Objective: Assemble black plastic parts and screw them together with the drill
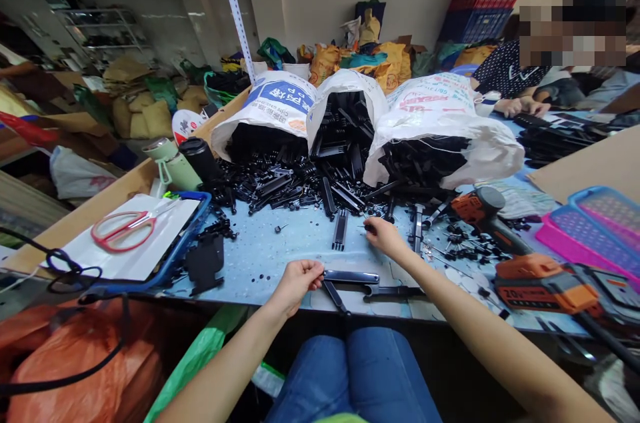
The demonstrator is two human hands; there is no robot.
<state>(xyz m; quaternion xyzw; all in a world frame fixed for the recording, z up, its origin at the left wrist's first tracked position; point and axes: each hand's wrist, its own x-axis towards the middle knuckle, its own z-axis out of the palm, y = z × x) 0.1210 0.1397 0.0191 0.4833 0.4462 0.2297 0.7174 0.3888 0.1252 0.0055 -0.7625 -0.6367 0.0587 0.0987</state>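
Near the table's front edge, my left hand [300, 283] pinches one end of a long black plastic bar [351, 277]. A second dark bar [336, 298] slants below it, and an open-ended wrench [393, 292] lies just to the right. My right hand [386, 236] is closed by fingertip and thumb around a small black piece [369, 227], too small to make out fully. Left of that hand, a slotted black plastic part [341, 230] rests on the blue tabletop [300, 236]. A loose black-headed screw [281, 228] lies further left.
White woven sacks [425, 103] spill a heap of black parts [280, 183] at the back. An orange cordless drill [530, 276] lies right, beside pink and blue baskets [595, 223]. Scissors [123, 231] rest on a left tray [193, 230]. A co-worker's hands [523, 105] are at far right.
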